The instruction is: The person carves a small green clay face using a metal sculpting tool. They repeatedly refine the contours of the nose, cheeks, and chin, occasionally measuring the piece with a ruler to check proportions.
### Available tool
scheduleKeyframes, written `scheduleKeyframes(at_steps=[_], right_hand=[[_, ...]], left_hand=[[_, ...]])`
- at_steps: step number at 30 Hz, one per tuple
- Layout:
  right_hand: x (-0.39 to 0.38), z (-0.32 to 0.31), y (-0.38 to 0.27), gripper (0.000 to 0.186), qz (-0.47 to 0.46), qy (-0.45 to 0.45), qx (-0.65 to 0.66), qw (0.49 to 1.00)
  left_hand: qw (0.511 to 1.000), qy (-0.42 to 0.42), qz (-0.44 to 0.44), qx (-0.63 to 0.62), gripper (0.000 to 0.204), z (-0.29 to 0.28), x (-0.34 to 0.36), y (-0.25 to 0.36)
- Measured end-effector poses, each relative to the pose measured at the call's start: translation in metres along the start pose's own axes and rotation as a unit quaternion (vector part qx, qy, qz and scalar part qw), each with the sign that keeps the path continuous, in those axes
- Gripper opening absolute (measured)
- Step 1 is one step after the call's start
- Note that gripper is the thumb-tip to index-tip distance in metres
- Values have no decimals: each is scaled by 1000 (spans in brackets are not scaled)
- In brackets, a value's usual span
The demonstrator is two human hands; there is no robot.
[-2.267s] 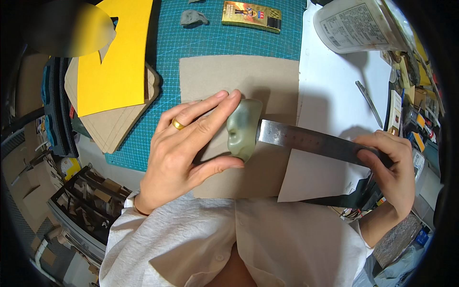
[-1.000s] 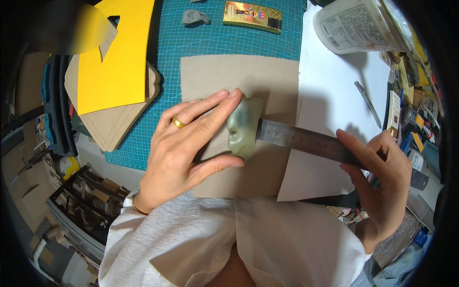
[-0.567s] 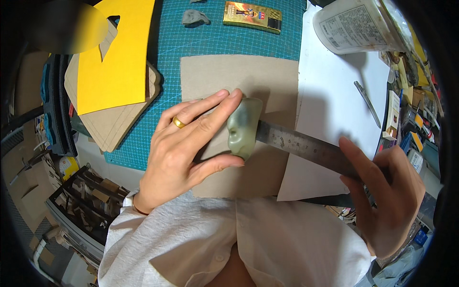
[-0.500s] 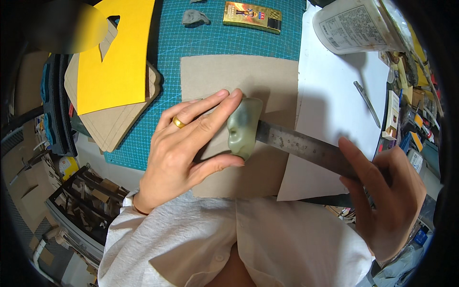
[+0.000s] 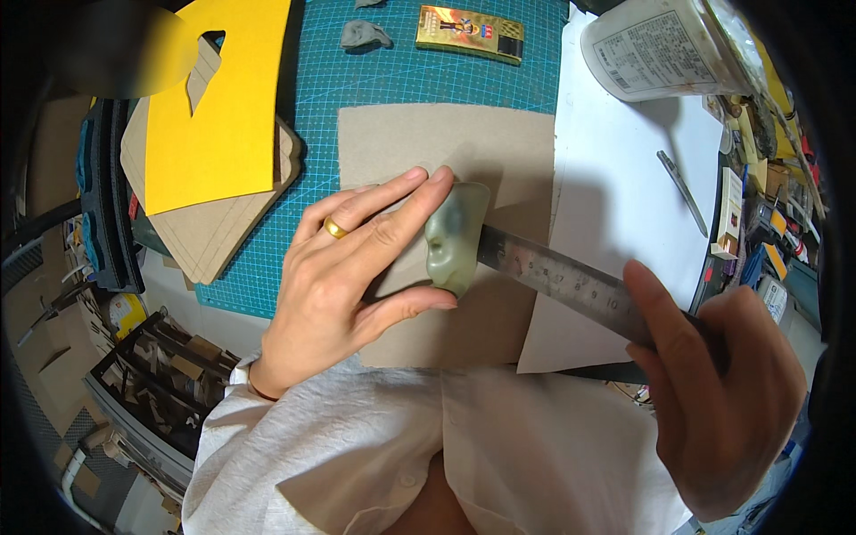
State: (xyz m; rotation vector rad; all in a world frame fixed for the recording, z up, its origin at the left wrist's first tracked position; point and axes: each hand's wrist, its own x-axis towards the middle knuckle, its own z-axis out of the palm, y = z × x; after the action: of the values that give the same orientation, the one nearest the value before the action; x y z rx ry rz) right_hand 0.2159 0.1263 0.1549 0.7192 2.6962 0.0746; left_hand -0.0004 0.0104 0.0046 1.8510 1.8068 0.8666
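Beige card (image 5: pixel 401 134) lay on the teal cutting mat (image 5: pixel 357 80). The right hand (image 5: pixel 722 383), fingers pinching a steel ruler (image 5: pixel 562 281), had shifted nearer, slanting it more; the left hand (image 5: pixel 330 285) clasped a glossy, translucent green block (image 5: pixel 456 250) over the card.

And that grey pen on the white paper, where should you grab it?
Probably pinch the grey pen at its middle, coming from above and the left: it's slim, lies slantwise on the white paper, and a narrow box stands to its right.
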Motion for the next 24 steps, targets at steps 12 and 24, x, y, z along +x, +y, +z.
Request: scheduleKeyframes(at_steps=[12, 24], right_hand=[[3, -4, -3, 48, 14, 11, 56, 998], [-15, 10, -1, 52, 55, 34, 101, 993]], left_hand=[[1000, -1, 2, 0, 82, 0, 0, 0], [1000, -3, 9, 0, 83, 1, 2, 1]])
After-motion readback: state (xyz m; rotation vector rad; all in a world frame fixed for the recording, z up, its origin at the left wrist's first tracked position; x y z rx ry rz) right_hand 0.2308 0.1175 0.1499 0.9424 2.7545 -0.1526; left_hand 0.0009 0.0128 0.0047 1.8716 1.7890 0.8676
